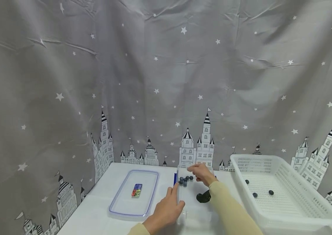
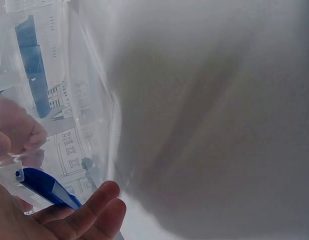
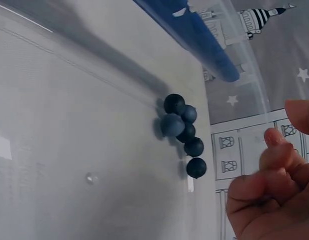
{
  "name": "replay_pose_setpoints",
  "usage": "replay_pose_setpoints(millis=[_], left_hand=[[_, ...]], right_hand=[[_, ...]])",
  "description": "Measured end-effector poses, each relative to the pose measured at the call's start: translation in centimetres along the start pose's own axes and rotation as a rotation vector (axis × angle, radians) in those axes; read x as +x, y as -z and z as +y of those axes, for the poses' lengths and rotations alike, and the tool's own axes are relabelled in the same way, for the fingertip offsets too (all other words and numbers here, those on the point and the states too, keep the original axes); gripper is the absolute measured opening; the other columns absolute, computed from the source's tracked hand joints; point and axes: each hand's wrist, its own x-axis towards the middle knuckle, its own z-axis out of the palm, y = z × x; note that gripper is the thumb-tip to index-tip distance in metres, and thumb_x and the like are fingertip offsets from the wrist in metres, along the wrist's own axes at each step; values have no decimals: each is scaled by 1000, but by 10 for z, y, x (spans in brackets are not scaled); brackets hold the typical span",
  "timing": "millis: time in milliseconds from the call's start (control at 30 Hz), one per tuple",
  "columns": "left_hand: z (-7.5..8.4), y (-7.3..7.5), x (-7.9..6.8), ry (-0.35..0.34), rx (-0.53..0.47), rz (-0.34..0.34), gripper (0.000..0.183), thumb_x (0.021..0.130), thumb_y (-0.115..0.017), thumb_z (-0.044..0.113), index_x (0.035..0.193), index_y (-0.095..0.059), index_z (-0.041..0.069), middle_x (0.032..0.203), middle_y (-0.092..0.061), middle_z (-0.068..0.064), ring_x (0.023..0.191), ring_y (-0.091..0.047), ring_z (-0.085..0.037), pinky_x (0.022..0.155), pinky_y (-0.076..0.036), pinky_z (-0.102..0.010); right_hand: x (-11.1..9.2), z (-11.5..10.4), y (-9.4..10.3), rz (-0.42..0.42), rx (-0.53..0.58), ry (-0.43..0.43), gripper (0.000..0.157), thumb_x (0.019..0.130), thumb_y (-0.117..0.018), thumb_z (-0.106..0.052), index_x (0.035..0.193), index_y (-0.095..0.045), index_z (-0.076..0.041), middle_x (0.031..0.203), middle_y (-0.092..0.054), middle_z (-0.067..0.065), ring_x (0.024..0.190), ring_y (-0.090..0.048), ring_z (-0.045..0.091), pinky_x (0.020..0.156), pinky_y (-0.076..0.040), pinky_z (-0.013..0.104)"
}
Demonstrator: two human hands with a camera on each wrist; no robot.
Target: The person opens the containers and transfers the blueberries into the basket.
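Note:
A clear plastic container (image 1: 190,205) with blue side clips stands in the middle of the table. Several blueberries (image 3: 173,125) lie clustered against its inner wall, toward the far left in the head view. My left hand (image 1: 167,205) holds the container's left wall, its fingers outside by the lowered blue clip (image 2: 44,187). Above the container's far end is my right hand (image 1: 202,173); its fingers are loosely bent, with nothing visible between them (image 3: 274,185). A dark, rounded thing (image 1: 203,197) shows beside the right sleeve, which partly hides it.
A clear lid (image 1: 122,195) with a blue seal and a colourful sticker (image 1: 137,190) lies on the left. To the right stands a white perforated basket (image 1: 289,182) with three dark blueberries (image 1: 271,192) in it. A grey castle-print curtain (image 1: 154,81) hangs behind the table.

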Motion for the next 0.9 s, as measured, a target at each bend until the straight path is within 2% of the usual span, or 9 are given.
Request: replay_pose_setpoints(millis=[67,133,200,300,367,400,533,667,900], left_hand=[[-2,-2,-3,12,-7,-8,77,92,-55,38,158,-29,9,138,-45,-18,71,-53,-21,58,-44,-41],[-3,-2,-5,20,-7,-8,77,92,-55,39,158,-29,9,138,-45,-17,72,-53,-21,58,-44,-41],[-3,-3,-5,13,-2,4,76,93,-55,38,158,-29,10,137,-46,-17,72,-53,-21,59,-45,-41],[-2,-2,-4,2,8,14,76,93,-55,38,158,-28,10,137,-46,-17,72,-53,-21,60,-46,-42],[1,-1,-4,-10,16,25,76,93,-54,38,158,-28,10,137,-46,-17,71,-53,-21,60,-46,-42],[2,-1,-3,-13,14,26,76,93,-53,38,158,-28,10,137,-46,-17,72,-53,-21,60,-45,-42],[4,-1,-5,-23,4,32,77,92,-52,39,158,-28,9,136,-46,-17,70,-52,-21,58,-44,-40],[4,-1,-7,-24,0,30,78,91,-51,39,158,-27,9,136,-46,-17,68,-51,-21,56,-42,-38],[1,-1,-5,-29,20,39,78,91,-50,40,159,-26,10,137,-46,-16,70,-51,-20,58,-43,-38]], right_hand=[[-1,4,-5,7,-14,-11,40,94,-67,-22,125,-66,3,107,-60,14,62,-34,14,63,-42,27],[-2,8,-8,17,-31,-19,40,94,-67,-23,126,-66,2,123,-60,19,73,-48,18,69,-47,30],[-3,10,-8,30,-42,-27,41,94,-67,-23,126,-66,2,134,-58,22,83,-52,23,73,-48,32],[0,13,-6,48,-41,-48,41,93,-66,-23,126,-66,2,140,-55,24,114,-55,33,86,-51,42],[3,15,-4,66,-29,-63,43,92,-67,-22,127,-66,3,142,-54,24,118,-54,36,91,-51,47],[5,17,-4,77,-25,-71,43,91,-67,-21,127,-66,3,143,-54,23,128,-50,38,97,-49,51],[10,22,-4,115,-30,-88,45,87,-68,-19,125,-66,4,140,-56,24,124,-52,39,99,-48,57],[12,27,-7,131,-52,-115,44,84,-70,-18,121,-68,5,134,-59,24,117,-55,39,94,-49,55],[14,32,-12,156,-74,-152,45,84,-70,-16,122,-67,8,134,-57,30,114,-55,40,98,-48,56]])
